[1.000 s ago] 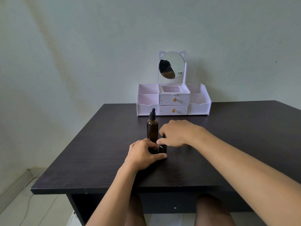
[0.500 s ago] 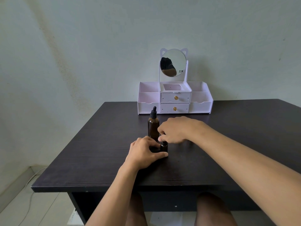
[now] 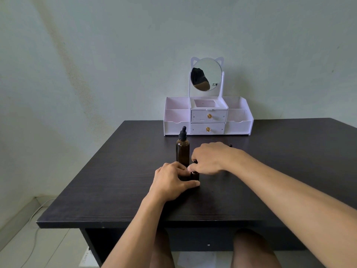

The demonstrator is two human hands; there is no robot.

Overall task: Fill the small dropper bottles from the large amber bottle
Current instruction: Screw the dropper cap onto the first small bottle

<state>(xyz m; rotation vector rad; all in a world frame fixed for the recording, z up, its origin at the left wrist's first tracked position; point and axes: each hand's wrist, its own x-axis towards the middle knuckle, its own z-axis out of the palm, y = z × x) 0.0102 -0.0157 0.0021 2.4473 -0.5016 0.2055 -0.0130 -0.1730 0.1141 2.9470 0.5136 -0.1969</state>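
Note:
A large amber bottle (image 3: pixel 182 151) with a black dropper cap stands upright in the middle of the dark table (image 3: pixel 116 180). Just in front of it stands a small dark dropper bottle (image 3: pixel 194 176). My left hand (image 3: pixel 172 179) curls round the small bottle's base, thumb along its front. My right hand (image 3: pixel 209 158) hovers over the bottle's top, fingertips pinching a small black cap (image 3: pixel 195 161) just above it. Another small dark object (image 3: pixel 230 145) peeks out behind my right hand.
A white organiser (image 3: pixel 208 117) with two drawers and a round cat-eared mirror stands at the table's far edge against the wall. The table's near edge runs just above my knees. A cable lies on the floor at the lower left.
My right hand has lifted slightly off the small bottle's top with the cap pinched in its fingers. The left hand keeps its hold on the bottle.

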